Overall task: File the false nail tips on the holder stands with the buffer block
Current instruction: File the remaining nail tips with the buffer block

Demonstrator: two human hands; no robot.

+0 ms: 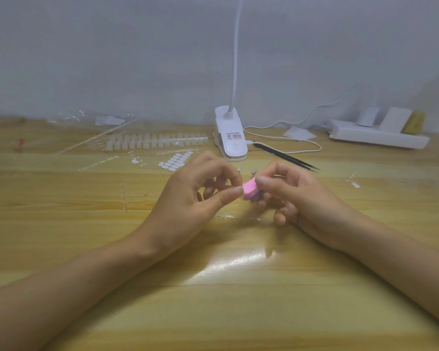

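over the wooden table [86, 249], in front of the lamp clip [230, 134], the pink block [250, 190] is gripped in the curled right hand [297, 198], its long axis aimed leftward, that end pinched by the left hand [188, 196].

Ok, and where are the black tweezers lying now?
In the head view, the black tweezers lie on the table right of centre, just right of the lamp clip base and behind the right hand.

Buffer block [250, 190] between left hand [195, 196] and right hand [297, 196], over tabletop [213, 300]; clip lamp [230, 134] behind, tweezers [287, 157] right of it, power strip [375, 136] far right, nail tip strip [157, 141] left.
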